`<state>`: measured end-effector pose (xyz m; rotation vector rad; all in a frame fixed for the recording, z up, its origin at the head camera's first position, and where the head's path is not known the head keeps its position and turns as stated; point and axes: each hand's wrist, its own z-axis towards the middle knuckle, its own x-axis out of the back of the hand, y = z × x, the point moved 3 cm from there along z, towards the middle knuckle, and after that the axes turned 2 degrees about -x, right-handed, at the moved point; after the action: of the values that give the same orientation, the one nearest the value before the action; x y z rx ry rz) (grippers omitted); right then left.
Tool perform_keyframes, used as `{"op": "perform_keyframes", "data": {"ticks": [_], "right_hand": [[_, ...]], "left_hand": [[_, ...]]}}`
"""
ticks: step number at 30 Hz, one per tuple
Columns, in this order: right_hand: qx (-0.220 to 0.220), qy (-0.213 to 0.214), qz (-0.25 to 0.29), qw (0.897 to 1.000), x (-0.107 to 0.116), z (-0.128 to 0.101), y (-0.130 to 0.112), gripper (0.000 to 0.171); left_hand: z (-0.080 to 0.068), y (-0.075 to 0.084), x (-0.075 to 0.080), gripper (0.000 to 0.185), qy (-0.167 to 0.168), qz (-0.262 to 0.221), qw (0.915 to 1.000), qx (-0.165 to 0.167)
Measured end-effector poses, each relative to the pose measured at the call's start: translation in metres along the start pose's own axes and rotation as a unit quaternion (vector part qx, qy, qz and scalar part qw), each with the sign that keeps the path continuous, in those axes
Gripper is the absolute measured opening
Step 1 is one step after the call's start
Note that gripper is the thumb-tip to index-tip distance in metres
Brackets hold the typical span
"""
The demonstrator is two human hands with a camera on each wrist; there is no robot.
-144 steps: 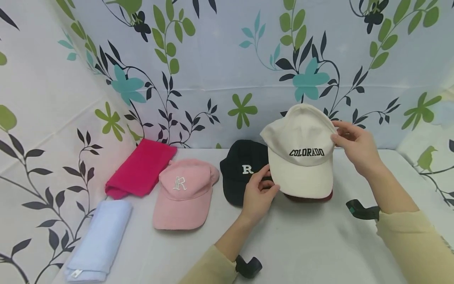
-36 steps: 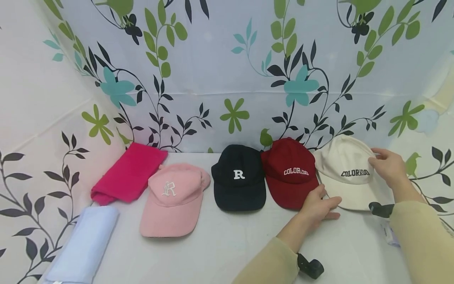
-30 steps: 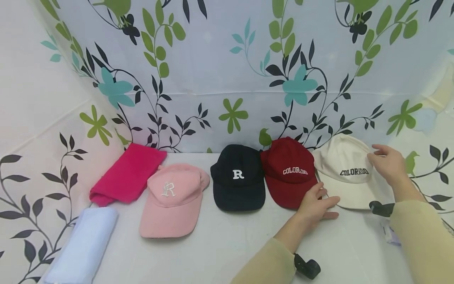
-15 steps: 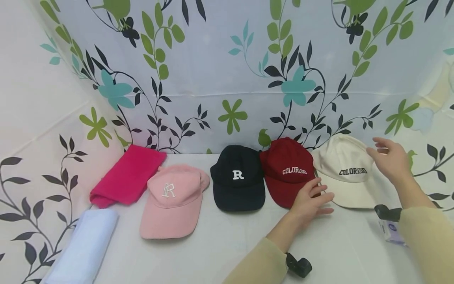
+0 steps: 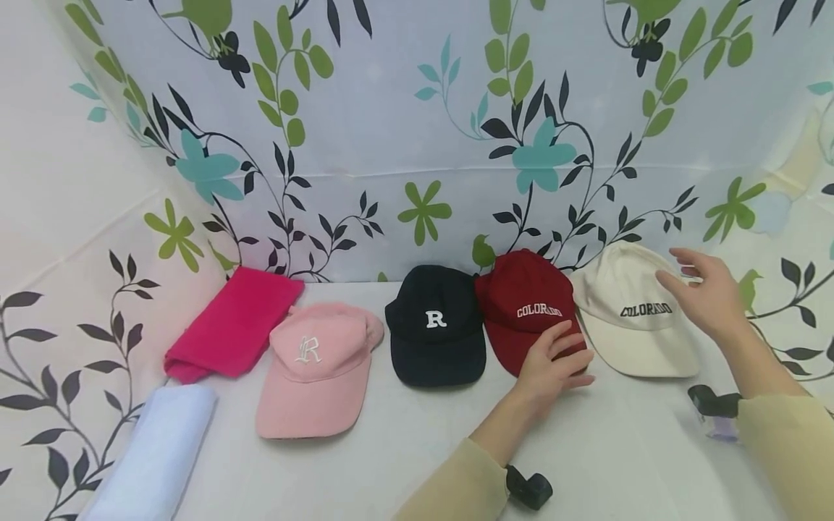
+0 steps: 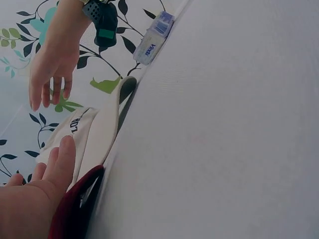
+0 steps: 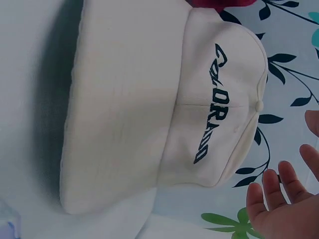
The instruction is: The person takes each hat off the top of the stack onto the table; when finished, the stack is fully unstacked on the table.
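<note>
Four kinds of cap are not counted here; a cream baseball cap lettered COLORADO lies at the right end of a row of caps. My right hand hovers by its right side, fingers loosely spread and holding nothing; the right wrist view shows a gap between those fingers and the cream cap. Left of it lies a dark red COLORADO cap. My left hand is in front of the red cap's brim, fingers spread, overlapping it in the head view. A black cap with a white R follows, then a pink cap.
A folded bright pink cloth and a light blue folded towel lie at the left. A small lilac-and-white packet is at the right, partly behind the right wrist camera in the head view. A patterned curtain hangs behind the white table.
The cream cap, earlier held in front of the red one, now lies to its right. My right hand has let go of it; my left hand has drawn back left.
</note>
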<state>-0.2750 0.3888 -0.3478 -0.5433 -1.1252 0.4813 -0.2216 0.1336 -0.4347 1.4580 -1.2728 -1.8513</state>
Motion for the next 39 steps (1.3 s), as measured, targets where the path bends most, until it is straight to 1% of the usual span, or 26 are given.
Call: {"op": "perform_keyframes", "data": {"ticks": [3,7,13,16,19,25,31,35,39], "right_hand": [[0.019,-0.003,-0.004,1.000,-0.003,-0.004,0.000,0.058],[0.041,-0.021,-0.014,0.999,-0.007,-0.009,0.001,0.059],[0.090,-0.042,-0.033,0.995,-0.016,-0.019,0.001,0.064],[0.103,-0.058,-0.034,0.992,-0.021,-0.025,0.000,0.069],[0.108,-0.076,-0.034,0.991,-0.026,-0.031,0.001,0.075],[0.113,-0.112,-0.080,0.984,-0.035,-0.043,0.008,0.088],[0.100,-0.160,-0.125,0.974,-0.043,-0.052,0.016,0.096],[0.092,-0.188,-0.130,0.969,-0.047,-0.056,0.021,0.101],[0.082,-0.198,-0.133,0.968,-0.049,-0.057,0.023,0.103]], "left_hand": [[-0.002,0.006,0.004,0.055,-0.007,0.003,1.0000,-0.006],[-0.006,0.013,0.009,0.056,-0.009,0.000,0.9999,-0.008],[-0.013,0.022,0.016,0.055,-0.013,-0.011,0.9998,-0.015],[-0.015,0.025,0.019,0.054,-0.019,-0.018,0.9995,-0.018],[-0.017,0.027,0.023,0.054,-0.027,-0.022,0.9992,-0.020],[-0.022,0.030,0.033,0.056,-0.029,-0.030,0.9989,-0.018],[-0.027,0.034,0.038,0.057,-0.030,-0.036,0.9988,-0.013],[-0.030,0.036,0.041,0.057,-0.026,-0.030,0.9991,-0.015],[-0.033,0.040,0.043,0.056,-0.017,-0.015,0.9995,-0.022]]}}
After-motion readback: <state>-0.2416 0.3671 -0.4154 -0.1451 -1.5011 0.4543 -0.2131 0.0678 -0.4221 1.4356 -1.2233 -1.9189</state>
